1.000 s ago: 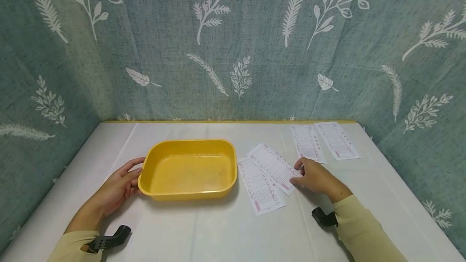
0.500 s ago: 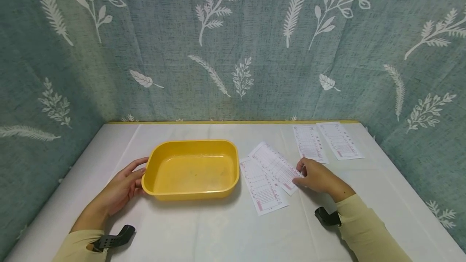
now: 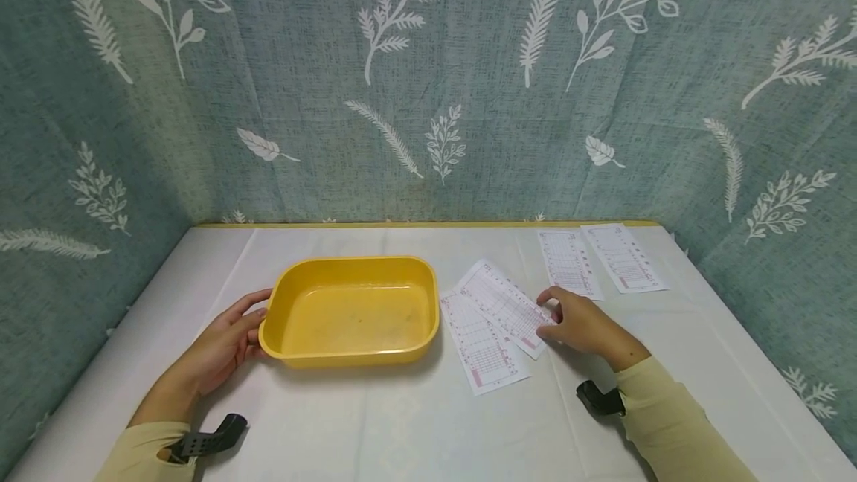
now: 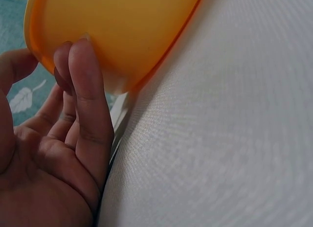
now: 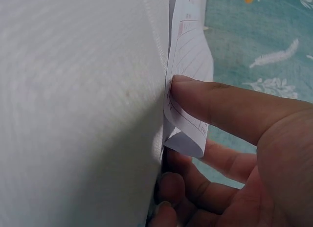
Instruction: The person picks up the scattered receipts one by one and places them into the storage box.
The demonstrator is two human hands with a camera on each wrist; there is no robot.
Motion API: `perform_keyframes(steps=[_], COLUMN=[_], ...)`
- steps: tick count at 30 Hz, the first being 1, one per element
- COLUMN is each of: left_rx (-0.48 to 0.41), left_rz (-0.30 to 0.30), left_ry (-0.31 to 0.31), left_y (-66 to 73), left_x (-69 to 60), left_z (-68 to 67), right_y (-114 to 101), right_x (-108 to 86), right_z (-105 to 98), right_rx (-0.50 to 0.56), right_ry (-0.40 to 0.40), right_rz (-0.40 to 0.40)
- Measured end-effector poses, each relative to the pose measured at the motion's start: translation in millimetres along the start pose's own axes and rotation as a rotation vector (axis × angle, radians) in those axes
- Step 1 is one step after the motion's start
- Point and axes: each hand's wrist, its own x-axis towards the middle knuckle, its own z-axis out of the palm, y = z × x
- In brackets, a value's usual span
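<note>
A yellow plastic tub (image 3: 355,318) stands on the white table, with nothing in it. My left hand (image 3: 217,352) touches the outside of its left wall, fingers relaxed; in the left wrist view the fingertips (image 4: 85,65) lie against the wall. Two white paper slips printed with pink grids overlap right of the tub. My right hand (image 3: 579,324) holds the near right corner of the upper slip (image 3: 502,300). In the right wrist view the thumb (image 5: 195,95) lies on this slip's curled edge, with other fingers behind it. The lower slip (image 3: 485,355) is partly covered.
Two more printed slips, a left one (image 3: 569,265) and a right one (image 3: 624,259), lie at the back right of the table (image 3: 402,422). A green leaf-patterned cloth (image 3: 301,80) encloses the back and sides. Black straps with camera mounts sit at both wrists.
The head view shifts slightly. My right index finger has spread a little away from the thumb at the slip's corner. My left hand and the tub stay put.
</note>
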Motion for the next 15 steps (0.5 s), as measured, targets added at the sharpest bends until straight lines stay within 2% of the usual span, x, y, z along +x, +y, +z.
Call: perform_keyframes(steps=[3,10,15], left_rx=[-0.006,0.009,0.02], left_rz=[-0.002,0.008,0.011], left_ry=[0.0,-0.016,-0.025], left_y=[-0.3,0.4,0.6], left_x=[-0.3,-1.6,-1.0], left_z=[0.3,0.9,1.1], right_y=[0.8,1.0,2.3], right_x=[0.1,-0.9,-1.0], right_z=[0.6,-0.9,-2.2], right_rx=[-0.004,-0.002,-0.003], right_ry=[0.003,0.013,0.002], right_rz=[-0.002,-0.079,-0.072])
